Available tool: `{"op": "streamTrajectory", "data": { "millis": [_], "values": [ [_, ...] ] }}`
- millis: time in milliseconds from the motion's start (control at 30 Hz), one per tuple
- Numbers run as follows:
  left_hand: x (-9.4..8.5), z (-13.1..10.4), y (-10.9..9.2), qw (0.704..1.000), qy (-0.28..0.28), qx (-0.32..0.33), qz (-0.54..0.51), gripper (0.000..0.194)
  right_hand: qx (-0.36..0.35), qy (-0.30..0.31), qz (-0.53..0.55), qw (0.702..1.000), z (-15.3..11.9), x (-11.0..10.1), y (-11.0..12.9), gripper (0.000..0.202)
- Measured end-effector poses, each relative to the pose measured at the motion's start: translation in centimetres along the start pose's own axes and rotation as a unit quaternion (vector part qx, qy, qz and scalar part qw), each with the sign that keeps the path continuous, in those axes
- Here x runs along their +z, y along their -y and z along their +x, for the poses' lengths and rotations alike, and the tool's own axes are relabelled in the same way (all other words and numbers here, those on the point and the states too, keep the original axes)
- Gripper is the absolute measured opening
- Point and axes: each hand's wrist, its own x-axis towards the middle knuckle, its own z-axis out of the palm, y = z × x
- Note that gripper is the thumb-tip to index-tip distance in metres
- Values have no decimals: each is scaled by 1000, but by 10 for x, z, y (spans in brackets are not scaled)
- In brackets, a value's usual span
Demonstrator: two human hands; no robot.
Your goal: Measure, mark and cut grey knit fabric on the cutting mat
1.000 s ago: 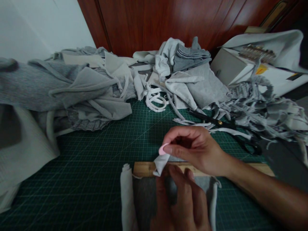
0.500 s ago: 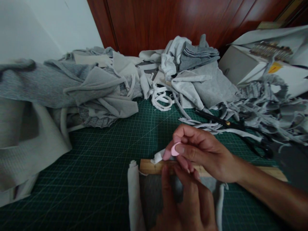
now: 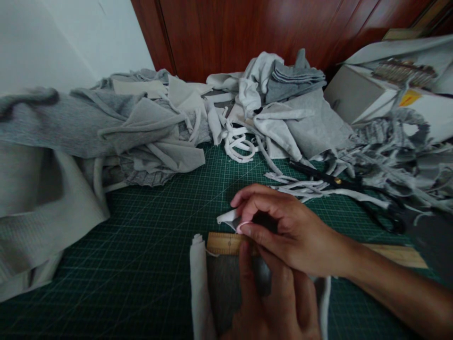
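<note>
The green mat (image 3: 148, 255) spread beneath both hands. Nearer the body than the right hand's (image 3: 286, 224) pinch, grey cloth (image 3: 222, 288) lay under the left hand (image 3: 274, 297), fingers slightly apart; a wooden ruler (image 3: 220, 242) passed just below. Right thumb and fingers clamped a pink disc (image 3: 240, 228).

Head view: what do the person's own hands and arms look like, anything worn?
The left hand and right hand are ungloved, with no rings visible. The right forearm shows no sleeve, watch or band; the left forearm is out of frame.
</note>
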Motion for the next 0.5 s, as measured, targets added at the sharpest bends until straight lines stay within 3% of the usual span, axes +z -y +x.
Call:
{"op": "streamTrajectory", "data": {
  "millis": [100,300,500],
  "values": [
    [3,-1,-5,998,-19,-27,62,37,-4,2,3,1000,0,-1,0,18],
    [14,-8,-14,997,6,-31,72,42,-5,-5,27,1000,1,4,-3,18],
    [4,-4,-7,998,4,-10,61,49,-13,-18,35,999,3,5,-3,15]
  ]
}}
